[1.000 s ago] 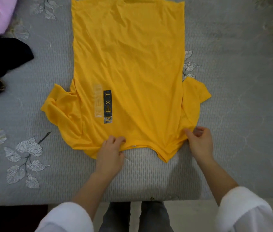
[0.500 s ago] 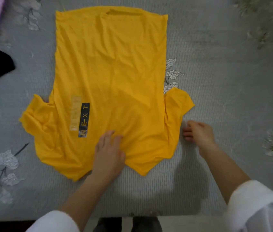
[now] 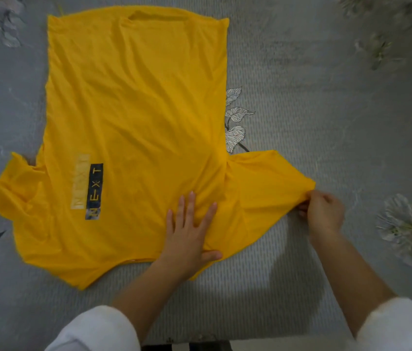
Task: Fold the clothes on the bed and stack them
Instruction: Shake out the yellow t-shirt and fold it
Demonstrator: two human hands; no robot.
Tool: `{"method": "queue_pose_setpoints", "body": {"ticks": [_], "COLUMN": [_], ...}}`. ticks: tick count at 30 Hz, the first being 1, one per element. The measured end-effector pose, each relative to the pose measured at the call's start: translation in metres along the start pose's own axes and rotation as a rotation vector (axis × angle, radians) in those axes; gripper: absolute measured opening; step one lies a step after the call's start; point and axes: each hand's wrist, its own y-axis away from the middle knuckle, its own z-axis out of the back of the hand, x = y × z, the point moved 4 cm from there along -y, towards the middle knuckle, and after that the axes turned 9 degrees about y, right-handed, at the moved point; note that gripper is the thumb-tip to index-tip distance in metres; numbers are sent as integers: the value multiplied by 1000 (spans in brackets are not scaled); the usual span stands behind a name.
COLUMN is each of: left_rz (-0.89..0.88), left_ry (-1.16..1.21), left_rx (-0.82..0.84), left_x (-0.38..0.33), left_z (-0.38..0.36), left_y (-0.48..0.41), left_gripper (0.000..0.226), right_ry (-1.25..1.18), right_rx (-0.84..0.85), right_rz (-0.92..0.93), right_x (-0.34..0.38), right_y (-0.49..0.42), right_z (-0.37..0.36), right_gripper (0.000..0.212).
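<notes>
Since half a second ago the yellow T-shirt's right sleeve (image 3: 270,183) has been drawn outward by the pinching right hand (image 3: 322,214), while the left hand (image 3: 189,231), flat and open, pins the yellow T-shirt (image 3: 134,110), lying lengthwise away from the bed's (image 3: 326,97) near edge.

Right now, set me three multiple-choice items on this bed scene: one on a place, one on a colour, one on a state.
1. Where does the left hand rest?
A. flat on the T-shirt near its lower edge
B. on the bedspread clear of the shirt
C. on the far hem

2. What colour is the T-shirt?
A. pink
B. yellow
C. white

3. What is the right hand doing?
A. lying open on the bedspread
B. pinching the end of the sleeve
C. pressing the NEXT print

Key: 1 A, palm and fingers spread on the fabric; 2 B, yellow throughout; 3 B, fingers closed on the sleeve's tip.
</notes>
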Motion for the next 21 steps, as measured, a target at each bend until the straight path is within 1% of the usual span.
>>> {"method": "queue_pose_setpoints", "body": {"ticks": [3,4,6,7,8,9,11,12,13,14,15,17,21], "left_rz": [17,21,23,22,23,26,42,51,54,52,49,46,-1], "left_ry": [29,33,34,33,30,29,33,30,19,8,6,22,25], "left_rx": [22,27,34,35,32,24,11,13,16,20,20,-4,-58], "left_x": [-3,-4,-6,-6,-7,-7,-6,-5,-4,-4,-5,-6,-5], "left_z": [0,0,2,3,5,6,8,8,8,7,7,7,5], "left_y": [0,-1,-4,-4,-6,-7,-11,-13,-15,-15,-15,-14,-4], "left_gripper": [118,120,123,125,126,127,129,131,132,133,134,134,123], "right_ry": [115,131,176,246,307,345,356,336,333,330,341,267,-58], "right_rx": [-6,-8,61,107,144,160,47,-21,-45,-39,-24,41,98], "right_rz": [146,191,241,249,254,276,291,275,261,242,230,184,47], "right_x": [2,9,19,22,25,27,29,25,22,17,14,11,26], "right_y": [-5,-4,-5,-5,-5,-6,-12,-17,-19,-19,-16,-8,11], "right_z": [1,0,-9,-14,-18,-19,-9,-2,4,8,10,8,5], "right_gripper": [18,25,52,61,59,45,4,15,23,26,26,25,29]}}
